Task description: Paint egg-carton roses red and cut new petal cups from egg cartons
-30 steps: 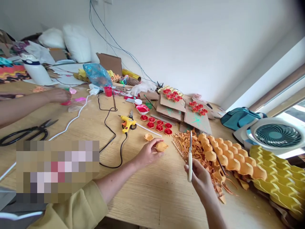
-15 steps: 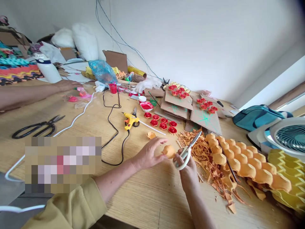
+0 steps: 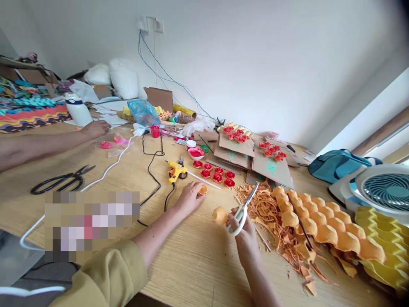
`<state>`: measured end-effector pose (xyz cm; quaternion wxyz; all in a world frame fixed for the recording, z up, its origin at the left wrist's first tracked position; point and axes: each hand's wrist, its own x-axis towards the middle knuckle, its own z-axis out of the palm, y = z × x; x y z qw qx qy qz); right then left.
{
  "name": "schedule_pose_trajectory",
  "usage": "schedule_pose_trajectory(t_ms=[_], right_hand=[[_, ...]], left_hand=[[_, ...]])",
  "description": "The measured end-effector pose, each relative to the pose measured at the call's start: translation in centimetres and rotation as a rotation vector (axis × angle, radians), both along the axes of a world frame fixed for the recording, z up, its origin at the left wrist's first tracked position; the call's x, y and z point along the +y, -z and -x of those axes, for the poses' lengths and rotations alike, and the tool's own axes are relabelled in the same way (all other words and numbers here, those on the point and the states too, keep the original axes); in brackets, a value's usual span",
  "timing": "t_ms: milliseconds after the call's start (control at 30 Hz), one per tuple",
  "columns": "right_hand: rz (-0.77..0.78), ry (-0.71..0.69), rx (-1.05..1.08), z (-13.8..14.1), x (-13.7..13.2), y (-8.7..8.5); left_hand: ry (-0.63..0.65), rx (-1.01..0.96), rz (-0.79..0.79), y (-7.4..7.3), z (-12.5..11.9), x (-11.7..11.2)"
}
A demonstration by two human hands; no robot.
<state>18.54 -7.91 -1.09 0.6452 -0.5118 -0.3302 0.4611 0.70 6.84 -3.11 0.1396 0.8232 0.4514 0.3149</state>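
My left hand (image 3: 191,198) is at a small orange egg-carton cup (image 3: 202,190) on the table, its fingers closed around the near side. In my right hand (image 3: 244,234) are white-handled scissors (image 3: 239,222), blades pointing up and away. The same hand pinches a second orange egg-carton cup (image 3: 220,215) at its fingertips, held above the table. Just beyond my left hand lies a yellow glue gun (image 3: 176,171) with a white glue stick in its back. Several red paper roses (image 3: 218,173) stand in rows to the right of it.
Orange trimmings (image 3: 265,217) are heaped right of my right hand, beside an orange egg tray (image 3: 326,217) and a yellow one (image 3: 380,243). A fan (image 3: 383,192) stands at far right. Black scissors (image 3: 62,179) and another person's arm (image 3: 54,143) are at left.
My left hand has moved from the held cup to the cup on the table and closed on it. My right hand keeps the scissors and its cup. The view has shifted slightly.
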Motion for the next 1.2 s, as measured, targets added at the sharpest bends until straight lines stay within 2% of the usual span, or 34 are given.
schedule_pose_trajectory(t_ms=[167,233,300,367,433,500,567,667,800,967,1067,1200], right_hand=[[0.031,-0.016,-0.006,0.0,-0.1,0.5],[0.032,-0.016,0.003,0.1,-0.1,0.3],[0.028,-0.001,0.033,0.1,0.0,0.0],[0.020,0.036,0.061,0.1,0.2,-0.4],[0.001,0.087,0.062,0.0,0.4,-0.6],[-0.022,0.130,0.046,-0.1,0.5,-0.6],[-0.036,0.158,0.035,-0.3,0.5,-0.6],[-0.049,0.152,0.017,-0.5,0.3,-0.3],[-0.056,0.130,-0.028,-0.5,0.1,-0.5],[-0.051,0.057,-0.167,-0.3,-0.1,-1.4],[-0.057,-0.045,-0.273,-0.2,-0.4,-1.8],[-0.042,-0.191,-0.452,-0.1,-0.8,-1.8]], left_hand=[[-0.169,0.112,0.023,-1.3,0.5,-0.5],[-0.188,0.106,-0.011,-2.0,0.6,-0.9],[-0.119,-0.006,-0.094,-2.8,0.5,-1.6],[0.050,-0.191,-0.120,-3.3,0.1,-2.5],[0.237,-0.370,0.026,-3.5,-0.5,-3.5],[0.378,-0.490,0.291,-3.3,-1.2,-4.7],[0.483,-0.568,0.524,-2.9,-2.0,-5.7],[0.565,-0.669,0.697,-2.3,-2.9,-6.6],[0.515,-0.724,0.799,-2.1,-3.3,-6.7],[0.490,-0.860,0.908,-2.8,-2.9,-6.3],[0.440,-0.900,0.860,-3.2,-2.5,-5.9],[0.348,-0.914,0.721,-2.9,-2.1,-5.0]])
